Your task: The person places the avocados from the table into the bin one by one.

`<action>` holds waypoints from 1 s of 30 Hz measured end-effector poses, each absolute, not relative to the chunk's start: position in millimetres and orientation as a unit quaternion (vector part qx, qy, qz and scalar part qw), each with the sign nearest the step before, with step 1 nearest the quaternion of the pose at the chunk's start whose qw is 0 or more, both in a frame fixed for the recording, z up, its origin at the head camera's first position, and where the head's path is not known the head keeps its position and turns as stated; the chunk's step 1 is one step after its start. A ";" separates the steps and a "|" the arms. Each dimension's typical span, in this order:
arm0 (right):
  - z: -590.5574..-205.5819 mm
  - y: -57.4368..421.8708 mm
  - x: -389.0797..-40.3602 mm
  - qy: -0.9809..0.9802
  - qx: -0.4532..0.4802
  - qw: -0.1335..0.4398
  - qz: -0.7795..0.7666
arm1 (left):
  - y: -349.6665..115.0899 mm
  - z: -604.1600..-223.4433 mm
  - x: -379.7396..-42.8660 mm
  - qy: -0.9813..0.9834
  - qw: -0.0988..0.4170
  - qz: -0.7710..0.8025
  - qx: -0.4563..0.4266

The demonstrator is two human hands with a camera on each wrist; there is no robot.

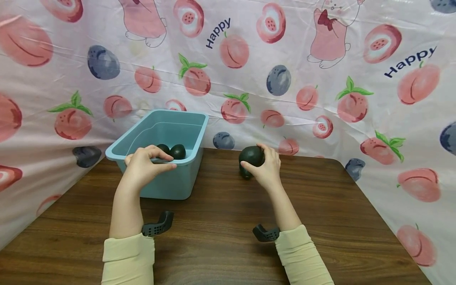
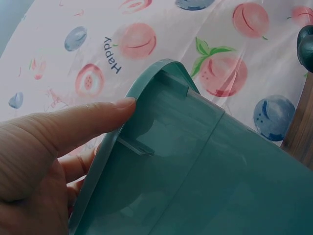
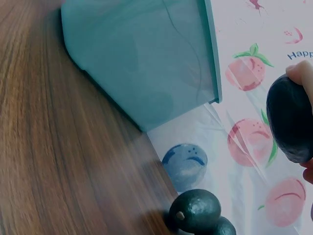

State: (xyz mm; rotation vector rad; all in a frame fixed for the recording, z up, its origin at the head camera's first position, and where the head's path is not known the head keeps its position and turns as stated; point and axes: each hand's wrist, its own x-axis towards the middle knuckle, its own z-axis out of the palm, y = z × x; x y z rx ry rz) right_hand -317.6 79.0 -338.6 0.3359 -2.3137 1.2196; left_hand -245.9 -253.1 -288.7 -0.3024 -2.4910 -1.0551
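My left hand [image 1: 144, 164] grips the near rim of a light blue plastic bin [image 1: 167, 180]. In the left wrist view, its thumb lies on the outer side of the rim, with the other fingers partly hidden behind it. Two dark green avocados [image 1: 177, 151] show inside the bin. To the right of it, my right hand [image 1: 266, 166] holds a dark avocado [image 1: 252, 155] between thumb and fingers. Just below the held fruit in the head view, another avocado [image 1: 245, 173] is partly covered. The right wrist view shows two avocados [image 3: 195, 210] close together at the table's back edge.
The dark wood-grain table [image 1: 221, 229] has a fruit-printed curtain [image 1: 246, 79] hanging behind it and at both sides. Black wrist mounts [image 1: 158, 224] sit on both forearms, beside the pale yellow sleeves [image 1: 128, 257].
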 end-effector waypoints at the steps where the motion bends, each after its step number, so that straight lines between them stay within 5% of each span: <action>1: -338.3 77.3 -317.1 -0.848 0.125 0.248 0.451 | -253.1 -288.7 -246.0 -0.895 0.209 -0.379 -0.109; 30: -334.5 34.3 -308.9 -0.830 0.140 0.237 0.485 | -253.6 -287.8 -245.8 -0.896 0.206 -0.378 -0.107</action>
